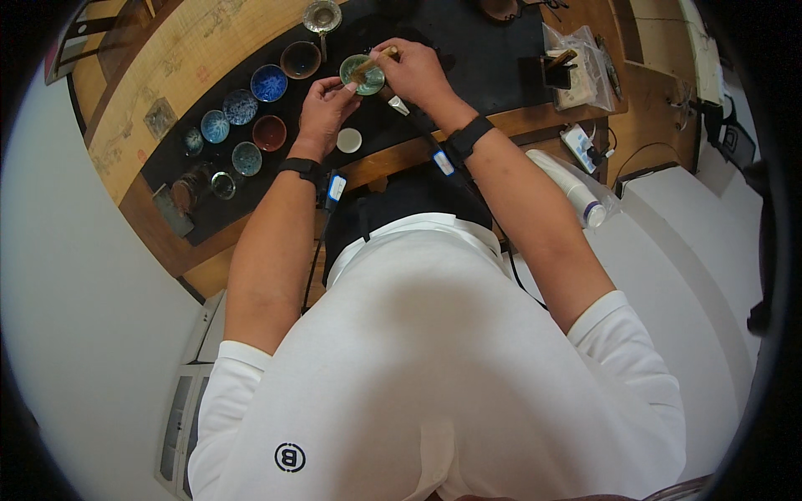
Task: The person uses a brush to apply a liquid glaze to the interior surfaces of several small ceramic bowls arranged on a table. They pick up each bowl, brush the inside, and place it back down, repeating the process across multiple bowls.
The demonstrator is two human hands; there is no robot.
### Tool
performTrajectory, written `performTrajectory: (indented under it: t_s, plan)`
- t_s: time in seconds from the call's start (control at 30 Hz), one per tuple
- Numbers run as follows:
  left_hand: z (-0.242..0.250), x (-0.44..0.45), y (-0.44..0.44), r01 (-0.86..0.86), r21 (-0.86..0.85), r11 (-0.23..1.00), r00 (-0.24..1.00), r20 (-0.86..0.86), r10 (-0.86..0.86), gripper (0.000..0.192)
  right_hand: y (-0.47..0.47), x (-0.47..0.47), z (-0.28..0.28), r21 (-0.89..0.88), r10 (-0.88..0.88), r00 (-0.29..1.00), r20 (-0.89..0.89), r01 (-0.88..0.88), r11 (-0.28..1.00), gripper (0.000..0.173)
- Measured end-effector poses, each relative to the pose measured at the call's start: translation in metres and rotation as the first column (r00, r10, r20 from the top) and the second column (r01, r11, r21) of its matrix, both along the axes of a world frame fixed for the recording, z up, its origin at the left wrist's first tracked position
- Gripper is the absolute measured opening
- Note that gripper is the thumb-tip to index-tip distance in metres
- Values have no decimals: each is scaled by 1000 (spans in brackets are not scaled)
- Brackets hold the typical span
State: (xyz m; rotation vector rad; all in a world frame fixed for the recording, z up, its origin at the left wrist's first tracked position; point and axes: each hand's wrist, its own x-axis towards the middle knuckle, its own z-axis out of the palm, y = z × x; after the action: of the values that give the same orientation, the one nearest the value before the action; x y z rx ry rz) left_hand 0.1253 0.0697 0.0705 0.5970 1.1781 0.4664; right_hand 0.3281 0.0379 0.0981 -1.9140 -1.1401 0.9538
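Note:
My left hand (pixel 321 116) holds the near-left rim of a small green glazed tea cup (pixel 372 85) between thumb and fingers. In my right hand (pixel 415 72) is a short brush (pixel 390 51) with a light wooden handle. Its tan bristles rest inside the cup, which is tipped towards me. Just below my left fingers a white round disc or small cup (pixel 349 140) lies on the black table mat (pixel 495 69). Beyond my left hand stand a brown bowl-shaped cup (pixel 301 59) and a blue patterned cup (pixel 269 82).
A metal tea strainer (pixel 322 15) stands at the back. Leftward are several glazed cups, among them a red-brown cup (pixel 269 133), and a small glass cup (pixel 223 185). Plastic bags (pixel 579 75) lie right; a power strip (pixel 578 148) and bagged paper cups (pixel 567 185) sit below the edge.

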Motion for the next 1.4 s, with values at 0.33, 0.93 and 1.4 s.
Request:
performTrajectory:
  t_s: [0.33,0.93,1.4]
  plan:
    - [0,-6,2,10,6,1000,999,-32,-10,44,-4,3,5,6,23,987,158,-24,1000,29]
    - [4,-14,-1,48,-3,999,997,-59,-48,46,-10,15,0,23,-99,980,174,96,995,33]
    - [-12,-8,-8,41,-11,999,999,-34,-41,44,-18,12,-5,-147,-47,995,-86,34,989,31]
